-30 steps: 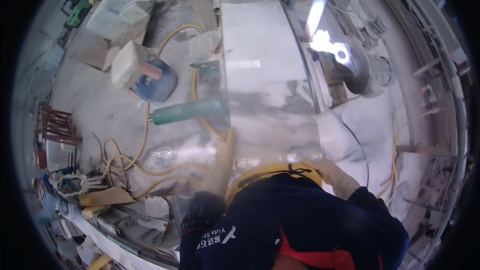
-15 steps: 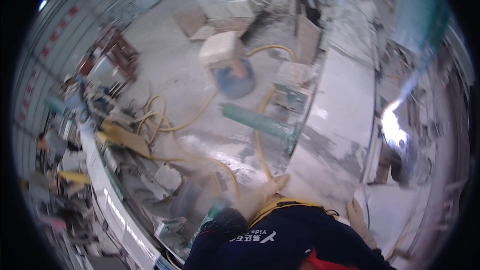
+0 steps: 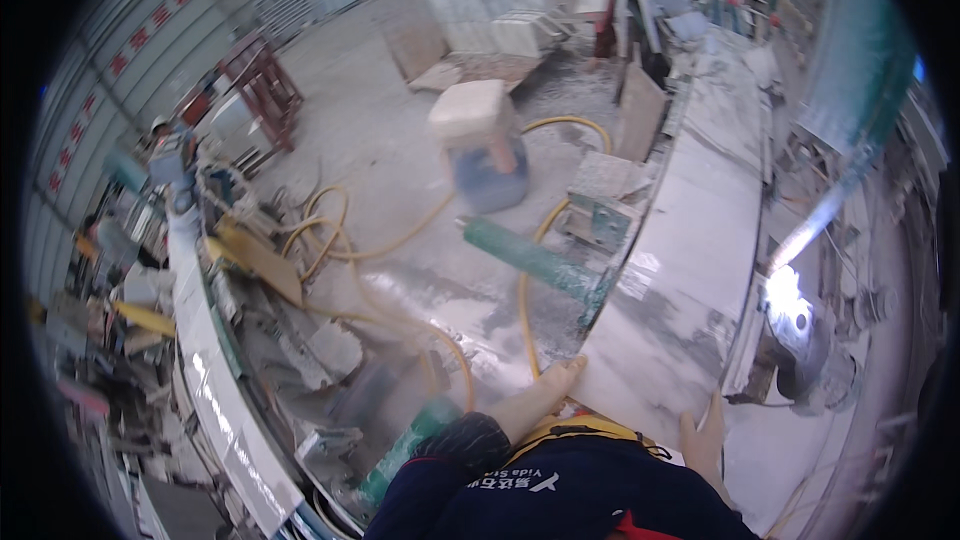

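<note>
A worker in a dark jacket and yellow apron (image 3: 590, 426) stands at the near end of a polished, grey-veined stone slab (image 3: 680, 270), 2 hands at its edges, in a dusty stone workshop. The slab stretches away in front of the worker's waist, and the step in hand appears to be steadying or guiding it. Any further move calls, in this judgement, for even pressure from both sides, with fingertips clear of pinch points under the edges.

The left hand (image 3: 563, 376) meets the slab's near left corner, its forearm slanting in from the slab's left, a dark cuff behind the wrist. Its fingers lie close together at the edge; whether they curl beneath the stone cannot be told. The right hand (image 3: 703, 432) stands at the slab's near right edge, fingers pointing away from the body and thumb apart on the slab side; whether it grips or merely rests there cannot be told.

Left of the slab, a green cylinder (image 3: 530, 260) points toward its edge, and a yellow hose (image 3: 523, 320) runs past. Right of the slab, a bright light (image 3: 785, 290) glares over machinery.
</note>
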{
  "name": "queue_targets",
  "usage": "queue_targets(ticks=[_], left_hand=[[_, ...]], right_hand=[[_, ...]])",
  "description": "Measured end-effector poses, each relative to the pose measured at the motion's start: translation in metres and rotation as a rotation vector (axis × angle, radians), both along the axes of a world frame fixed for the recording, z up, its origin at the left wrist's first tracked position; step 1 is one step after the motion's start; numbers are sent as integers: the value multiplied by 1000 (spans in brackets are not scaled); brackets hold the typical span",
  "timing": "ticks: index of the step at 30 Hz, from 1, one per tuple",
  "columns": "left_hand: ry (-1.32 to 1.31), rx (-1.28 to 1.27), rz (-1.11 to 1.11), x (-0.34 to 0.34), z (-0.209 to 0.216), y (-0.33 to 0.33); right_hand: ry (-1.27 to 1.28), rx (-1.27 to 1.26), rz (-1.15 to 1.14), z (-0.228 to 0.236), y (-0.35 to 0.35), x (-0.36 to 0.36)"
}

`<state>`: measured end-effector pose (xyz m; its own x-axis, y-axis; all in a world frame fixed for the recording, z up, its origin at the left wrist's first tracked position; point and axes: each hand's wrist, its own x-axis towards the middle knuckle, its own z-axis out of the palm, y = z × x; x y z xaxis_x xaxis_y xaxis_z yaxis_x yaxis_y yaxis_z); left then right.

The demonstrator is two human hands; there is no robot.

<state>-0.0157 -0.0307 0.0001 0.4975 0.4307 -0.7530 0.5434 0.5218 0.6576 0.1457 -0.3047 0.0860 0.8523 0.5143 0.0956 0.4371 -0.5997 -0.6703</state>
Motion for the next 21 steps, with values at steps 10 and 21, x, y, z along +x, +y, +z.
queue_targets(ticks=[10, 21], left_hand=[[-32, 87, 81, 7, -6, 13], [-158, 211, -129, 1, -42, 27]], right_hand=[[-379, -256, 865, -11, 126, -43], [-381, -182, 858, -12, 116, -38]])
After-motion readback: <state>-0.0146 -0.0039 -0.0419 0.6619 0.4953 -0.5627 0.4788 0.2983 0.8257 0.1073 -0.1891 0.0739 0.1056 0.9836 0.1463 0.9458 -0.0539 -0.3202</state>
